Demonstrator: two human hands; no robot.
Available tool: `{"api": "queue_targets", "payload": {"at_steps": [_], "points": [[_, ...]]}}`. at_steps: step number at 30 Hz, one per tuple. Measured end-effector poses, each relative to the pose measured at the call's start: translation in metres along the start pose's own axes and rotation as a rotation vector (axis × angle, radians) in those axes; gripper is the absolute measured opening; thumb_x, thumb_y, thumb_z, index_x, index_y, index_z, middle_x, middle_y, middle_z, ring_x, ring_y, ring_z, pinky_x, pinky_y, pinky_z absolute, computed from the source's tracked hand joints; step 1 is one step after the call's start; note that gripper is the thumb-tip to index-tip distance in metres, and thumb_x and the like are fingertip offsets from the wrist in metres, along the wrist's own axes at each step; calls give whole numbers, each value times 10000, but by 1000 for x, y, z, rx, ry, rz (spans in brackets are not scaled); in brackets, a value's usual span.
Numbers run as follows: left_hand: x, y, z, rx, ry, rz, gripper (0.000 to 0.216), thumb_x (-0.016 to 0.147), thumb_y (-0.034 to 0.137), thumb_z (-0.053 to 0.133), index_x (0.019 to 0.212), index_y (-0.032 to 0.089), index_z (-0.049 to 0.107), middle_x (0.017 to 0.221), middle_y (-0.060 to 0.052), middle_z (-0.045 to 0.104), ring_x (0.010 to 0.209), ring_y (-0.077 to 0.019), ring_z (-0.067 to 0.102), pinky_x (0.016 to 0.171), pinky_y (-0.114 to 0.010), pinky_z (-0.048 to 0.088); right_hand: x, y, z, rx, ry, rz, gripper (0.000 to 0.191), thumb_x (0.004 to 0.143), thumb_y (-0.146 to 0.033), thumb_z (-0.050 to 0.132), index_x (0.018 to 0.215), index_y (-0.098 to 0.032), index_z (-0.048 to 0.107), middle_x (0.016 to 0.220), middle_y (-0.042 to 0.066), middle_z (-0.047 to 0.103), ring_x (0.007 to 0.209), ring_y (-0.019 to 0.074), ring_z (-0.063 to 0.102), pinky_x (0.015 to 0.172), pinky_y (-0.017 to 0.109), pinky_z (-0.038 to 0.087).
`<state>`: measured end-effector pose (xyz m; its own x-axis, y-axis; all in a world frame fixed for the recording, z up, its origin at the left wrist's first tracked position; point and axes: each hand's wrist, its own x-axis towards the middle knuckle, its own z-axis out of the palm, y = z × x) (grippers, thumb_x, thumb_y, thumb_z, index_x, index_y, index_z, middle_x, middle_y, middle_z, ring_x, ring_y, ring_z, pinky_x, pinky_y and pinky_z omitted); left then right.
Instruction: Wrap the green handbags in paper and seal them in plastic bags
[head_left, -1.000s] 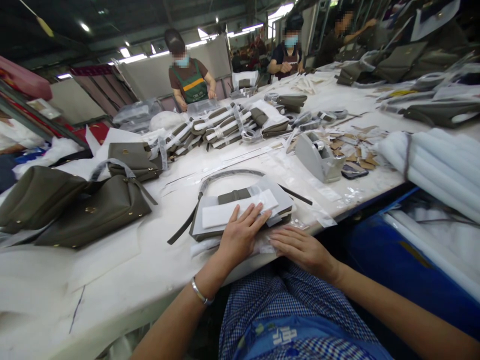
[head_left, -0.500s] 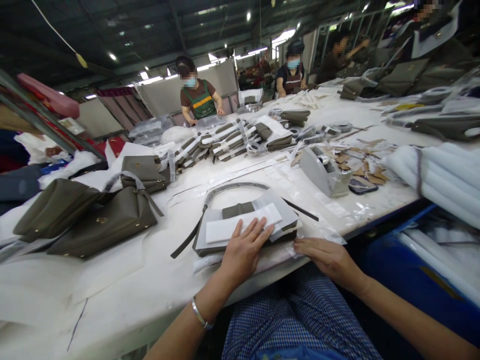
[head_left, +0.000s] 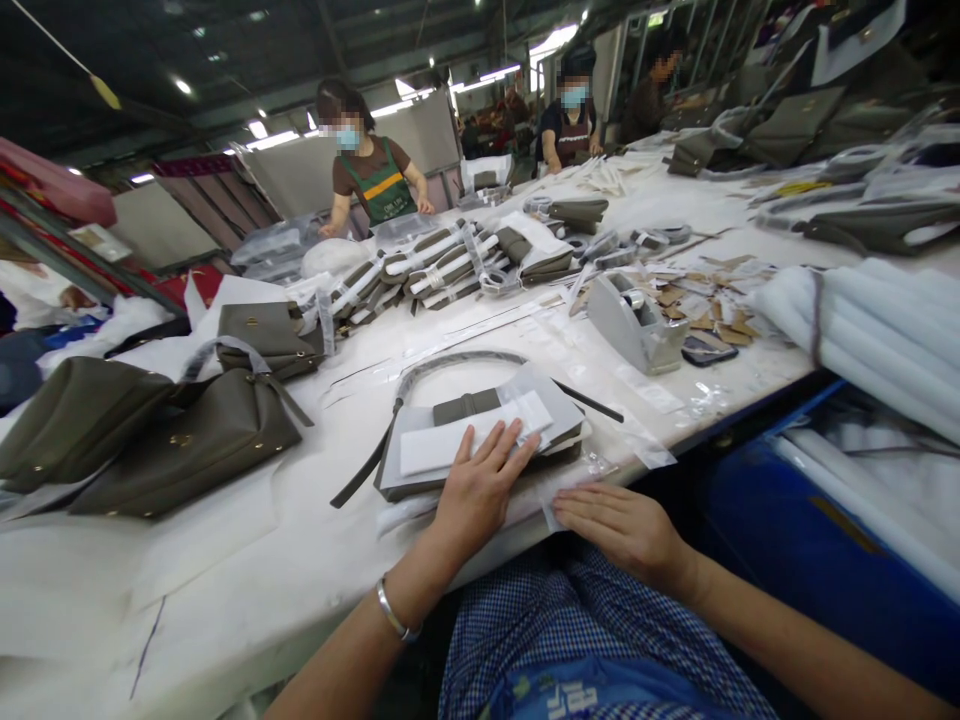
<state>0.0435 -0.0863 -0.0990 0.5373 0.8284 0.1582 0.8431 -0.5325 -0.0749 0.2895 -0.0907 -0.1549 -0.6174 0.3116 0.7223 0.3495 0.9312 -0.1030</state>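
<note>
A folded grey-olive handbag [head_left: 386, 465] lies on the table in front of me, with its wrapped strap [head_left: 450, 362] looped behind it. Grey-white sheet and a white foam pad [head_left: 431, 446] cover its upper side. My left hand [head_left: 480, 490] rests flat on the pad's near edge, fingers spread. Clear plastic film [head_left: 551, 512] shows at the table edge, right of the bag and partly beneath it. At that edge my right hand [head_left: 630, 525] has its fingers pressed together with a bit of the film at the tips; its thumb is hidden.
Olive handbags [head_left: 202, 440] lie at left. A grey tape dispenser [head_left: 637, 325], a dark phone [head_left: 709, 349] and brown paper scraps are at right. White foam rolls [head_left: 885, 340] stand beside a blue bin [head_left: 787, 520]. Wrapped bags and co-workers [head_left: 382, 175] are across the table.
My right hand has moved left along the table edge, and the film at its fingertips has shifted with it. My left hand stays on the pad. The view has shifted slightly.
</note>
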Motion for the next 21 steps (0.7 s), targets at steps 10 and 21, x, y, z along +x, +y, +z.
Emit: {"api": "queue_targets", "payload": {"at_steps": [10, 21], "points": [[-1, 4, 4, 40, 36, -3, 671, 904, 61, 417, 1535, 242, 282, 1610, -82, 257, 1472, -273, 266, 1185, -595, 224, 27, -15, -17, 62, -23, 14, 281, 934, -78, 483, 1087, -169, 701, 1043, 54, 760, 945, 151, 721, 881, 279, 594], [-2, 4, 4, 24, 71, -5, 594, 956, 101, 387, 1527, 238, 295, 1600, -79, 291, 1461, -266, 290, 1182, -592, 243, 49, -11, -36, 95, -55, 112, 278, 912, -82, 523, 1054, -219, 718, 955, 27, 771, 826, 125, 731, 770, 205, 595]]}}
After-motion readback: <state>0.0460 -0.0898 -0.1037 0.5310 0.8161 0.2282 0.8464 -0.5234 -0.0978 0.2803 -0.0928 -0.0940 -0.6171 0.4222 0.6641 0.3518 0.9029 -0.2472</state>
